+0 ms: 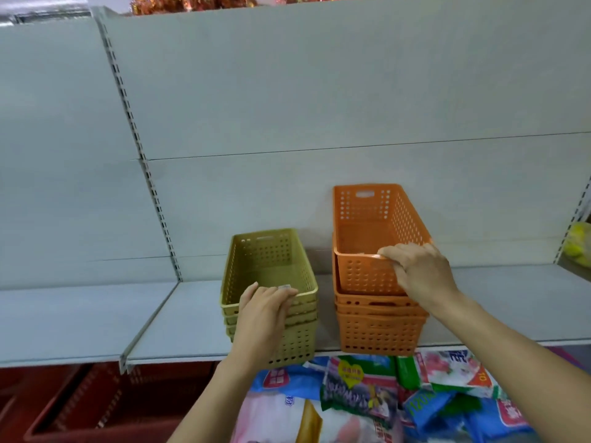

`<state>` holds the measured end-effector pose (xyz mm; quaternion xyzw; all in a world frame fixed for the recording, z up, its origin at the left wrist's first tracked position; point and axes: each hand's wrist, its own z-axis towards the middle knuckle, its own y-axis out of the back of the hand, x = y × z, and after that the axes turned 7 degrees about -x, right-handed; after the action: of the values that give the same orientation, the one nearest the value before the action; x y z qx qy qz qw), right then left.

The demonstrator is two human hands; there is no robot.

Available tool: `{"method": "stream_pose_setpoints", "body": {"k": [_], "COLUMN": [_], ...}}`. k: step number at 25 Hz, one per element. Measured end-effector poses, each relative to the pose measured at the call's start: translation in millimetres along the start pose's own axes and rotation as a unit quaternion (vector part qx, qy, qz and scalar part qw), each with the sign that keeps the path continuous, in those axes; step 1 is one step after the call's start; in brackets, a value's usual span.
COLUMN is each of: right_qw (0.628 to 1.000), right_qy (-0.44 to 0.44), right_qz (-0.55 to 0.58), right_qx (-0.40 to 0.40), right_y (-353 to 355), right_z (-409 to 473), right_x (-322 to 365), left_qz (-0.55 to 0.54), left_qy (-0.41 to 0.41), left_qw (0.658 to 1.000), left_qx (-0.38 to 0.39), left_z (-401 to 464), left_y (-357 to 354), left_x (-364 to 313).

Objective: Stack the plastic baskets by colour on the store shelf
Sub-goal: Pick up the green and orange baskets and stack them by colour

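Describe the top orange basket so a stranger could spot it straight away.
On the grey store shelf stand two basket stacks, olive-green left, orange right. The top orange basket sits highest, not pushed fully down, with the right hand gripping its near rim.

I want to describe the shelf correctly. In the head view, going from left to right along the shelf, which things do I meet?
Slotted shelf upright → green basket stack, with the left hand on its front rim → orange basket stack, with the right hand gripping the top basket's front rim → yellow item at the right edge.
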<state>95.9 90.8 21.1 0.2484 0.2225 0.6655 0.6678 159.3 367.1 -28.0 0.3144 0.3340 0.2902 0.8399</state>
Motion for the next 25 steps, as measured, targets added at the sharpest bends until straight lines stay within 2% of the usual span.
{"method": "stream_pose_setpoints", "body": {"k": [2, 5, 7, 10, 12, 14, 16, 18, 21, 25], "right_qw": [0.994, 0.954, 0.942, 0.964, 0.973, 0.966, 0.957, 0.965, 0.977, 0.969], "right_qy": [-0.029, -0.071, -0.08, -0.08, -0.11, -0.122, -0.082, -0.047, -0.021, -0.047], "right_qz": [0.032, 0.11, 0.114, 0.077, 0.063, 0.046, 0.018, 0.039, 0.115, 0.224], "right_qx": [0.101, 0.269, 0.304, 0.24, 0.195, 0.225, 0.279, 0.256, 0.176, 0.098], "right_y": [-4.9, -0.3, 4.6, 8.3, 8.9, 7.5, 3.6, -1.0, -12.2, -41.3], "right_z": [-11.2, -19.1, -18.7, -19.8, -17.3, -14.6, -18.6, -29.9, -55.6, -82.4], "right_x": [-1.1, 0.6, 5.5, 14.7, 16.9, 23.8, 43.9, 81.3, 155.9, 262.1], "left_qz": [-0.022, -0.037, -0.036, -0.026, 0.001, 0.035, 0.056, 0.071, 0.063, 0.025], "left_qy": [-0.009, -0.008, -0.003, 0.015, 0.025, 0.035, 0.033, 0.014, -0.007, 0.018], "left_qw": [0.999, 0.999, 0.999, 1.0, 0.999, 0.998, 0.997, 0.996, 0.998, 0.996], "left_qx": [-0.024, -0.025, -0.019, 0.008, 0.027, 0.039, 0.051, 0.056, 0.024, -0.081], "left_z": [1.5, 5.6, 9.8, 13.8, 11.0, 3.8, -5.4, -16.7, -44.4, -102.4], "left_y": [-3.1, -3.2, -2.3, 1.6, 6.7, 12.9, 18.6, 26.7, 45.9, 93.9], "left_x": [7.0, 14.0, 16.6, 15.7, 11.6, 6.8, 4.4, 8.4, 35.8, 108.4]}}
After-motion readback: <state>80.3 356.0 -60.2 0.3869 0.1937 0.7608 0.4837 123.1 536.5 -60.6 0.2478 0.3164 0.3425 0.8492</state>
